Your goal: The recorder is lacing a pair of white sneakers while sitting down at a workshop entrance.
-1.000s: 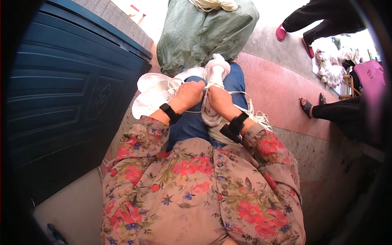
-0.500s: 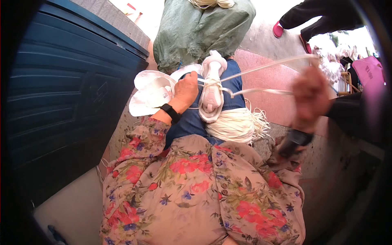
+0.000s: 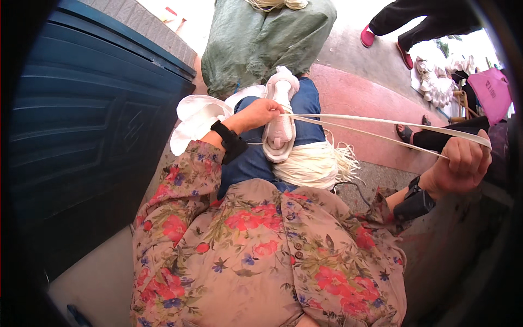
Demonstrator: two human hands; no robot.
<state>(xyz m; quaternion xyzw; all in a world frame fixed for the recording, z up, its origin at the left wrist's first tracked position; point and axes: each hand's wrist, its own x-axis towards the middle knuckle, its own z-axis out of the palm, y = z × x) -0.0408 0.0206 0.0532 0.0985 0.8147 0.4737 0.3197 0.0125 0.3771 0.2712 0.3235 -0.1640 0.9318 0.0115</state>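
A white shoe (image 3: 279, 135) lies across my jeans-covered lap, its toe toward me. My left hand (image 3: 257, 115) is closed in a pinch at the shoe's lacing, beside its upper. From there a long cream shoelace (image 3: 370, 118) stretches in two strands far to the right. My right hand (image 3: 462, 163) is closed round the far end of the lace, out beyond my right knee. Several white shoe pieces (image 3: 190, 125) rest left of my lap, partly hidden by my left hand. A thick bundle of cream laces (image 3: 308, 168) lies over my right thigh.
A large green sack (image 3: 267, 43) stands just beyond my knees, more laces on top. At left rises a dark blue panelled door (image 3: 98, 131). Other people's legs (image 3: 419, 24) and a pink bag (image 3: 490, 92) are at right, near a pile of white shoes (image 3: 437, 87).
My right hand has swung outward and down to the right, pulling the lace from slack loops into nearly straight strands. My left hand has shifted slightly right, against the shoe.
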